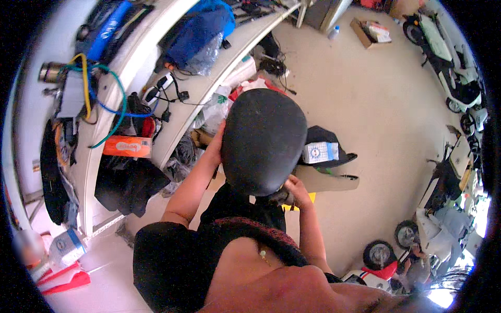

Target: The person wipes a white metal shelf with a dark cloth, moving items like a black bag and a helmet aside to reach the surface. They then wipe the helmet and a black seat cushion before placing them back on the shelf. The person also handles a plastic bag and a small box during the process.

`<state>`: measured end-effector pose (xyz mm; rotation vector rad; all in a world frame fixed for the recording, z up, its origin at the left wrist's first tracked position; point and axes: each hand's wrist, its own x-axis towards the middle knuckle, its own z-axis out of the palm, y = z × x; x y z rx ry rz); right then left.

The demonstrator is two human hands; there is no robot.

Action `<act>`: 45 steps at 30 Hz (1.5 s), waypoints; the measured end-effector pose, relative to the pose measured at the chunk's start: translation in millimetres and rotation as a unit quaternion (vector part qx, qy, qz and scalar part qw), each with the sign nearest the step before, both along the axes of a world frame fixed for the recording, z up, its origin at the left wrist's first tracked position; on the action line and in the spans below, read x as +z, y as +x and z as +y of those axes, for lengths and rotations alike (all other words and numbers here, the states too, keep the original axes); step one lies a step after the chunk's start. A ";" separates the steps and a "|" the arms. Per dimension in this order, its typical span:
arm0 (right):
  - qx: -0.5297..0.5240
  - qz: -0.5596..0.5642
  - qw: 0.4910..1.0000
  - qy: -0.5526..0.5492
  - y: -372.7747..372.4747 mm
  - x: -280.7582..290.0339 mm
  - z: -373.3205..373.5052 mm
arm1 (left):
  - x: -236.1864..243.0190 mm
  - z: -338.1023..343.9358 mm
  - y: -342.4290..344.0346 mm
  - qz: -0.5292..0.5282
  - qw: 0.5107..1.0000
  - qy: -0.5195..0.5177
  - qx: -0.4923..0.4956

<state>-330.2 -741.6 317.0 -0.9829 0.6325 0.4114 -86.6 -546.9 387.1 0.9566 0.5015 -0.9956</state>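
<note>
A black padded scooter seat (263,141) is raised in front of my body, its smooth rounded top facing up. My left hand (215,148) grips its left edge, with the fingers partly hidden beneath. Against the lower right edge, my right hand (296,192) is closed, its fingers bent at the seat's underside. A small dark part (282,197) shows beside those fingers, too unclear to name. Just right of the seat, a black scooter body panel (334,140) with a white and blue label sits above the floor.
White shelving (188,112) on the left carries bags, cables and an orange box (127,146). Plastic bags (214,109) lie between shelf and seat. Several scooters (443,62) line the right side. An open cardboard box (370,34) and a bottle (334,32) stand far off.
</note>
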 end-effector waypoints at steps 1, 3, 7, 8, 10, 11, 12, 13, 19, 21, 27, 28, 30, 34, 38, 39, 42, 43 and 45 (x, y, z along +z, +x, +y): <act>-0.045 -0.018 0.997 -0.052 -6.0 -6.0 -4.9 | 20.3 4.2 1.9 -0.026 1.000 -0.002 -0.003; -0.284 0.003 0.946 0.158 2.0 22.0 -16.3 | 47.6 8.2 9.9 -0.079 0.997 -0.007 -0.013; -0.337 -0.082 0.928 0.140 36.7 128.5 -22.6 | 91.6 23.4 10.8 -0.158 0.985 0.054 -0.045; -0.307 -0.123 0.937 0.108 47.8 141.3 -20.9 | 95.5 27.5 7.8 -0.164 0.986 0.031 -0.020; -0.242 -0.085 0.951 0.171 76.2 215.7 5.8 | 88.8 35.2 1.8 -0.176 0.984 -0.016 0.033; -0.174 -0.151 0.949 0.217 84.3 206.0 10.3 | 82.6 35.0 0.4 -0.157 0.986 -0.035 0.050; -0.194 -0.122 0.957 0.179 90.5 197.9 23.1 | 93.0 31.7 -5.2 -0.160 0.986 -0.032 0.045; -0.183 -0.179 0.961 0.104 96.2 199.1 32.7 | 106.8 27.1 -10.7 -0.163 0.985 -0.028 0.039; -0.107 -0.389 0.710 -0.578 100.1 212.5 65.4 | 142.7 23.6 -17.1 -0.203 0.979 -0.004 0.006; -0.041 -0.426 0.714 -0.555 88.7 206.2 64.3 | 143.2 22.6 -13.2 -0.224 0.974 -0.016 -0.003; -0.001 -0.469 0.655 -0.592 104.8 209.6 74.5 | 146.5 21.2 -9.9 -0.249 0.968 0.006 -0.032; -0.001 -0.468 0.644 -0.605 117.5 208.3 67.5 | 146.3 20.3 -9.8 -0.260 0.965 0.014 -0.041; -0.097 -0.439 0.696 -0.560 154.5 215.9 46.8 | 145.6 18.3 -12.1 -0.281 0.957 0.035 -0.060; -0.174 -0.389 0.761 -0.489 190.5 242.0 30.2 | 152.3 14.1 -15.0 -0.298 0.949 0.046 -0.093; -0.026 -0.539 0.575 -0.615 153.5 231.1 71.6 | 148.3 22.6 -12.0 -0.258 0.965 0.004 -0.041; 0.055 -0.546 0.587 -0.596 136.8 233.9 78.9 | 168.2 23.8 -16.7 -0.263 0.963 0.051 -0.040; 0.078 -0.611 0.521 -0.591 148.2 238.8 68.4 | 161.0 29.2 -12.2 -0.258 0.959 0.069 -0.090; 0.026 -0.607 0.522 -0.599 165.1 244.1 57.9 | 159.5 27.0 -12.4 -0.274 0.954 0.078 -0.087; -0.076 -0.533 0.565 -0.625 197.5 251.2 35.4 | 162.4 19.1 -18.3 -0.305 0.944 0.092 -0.088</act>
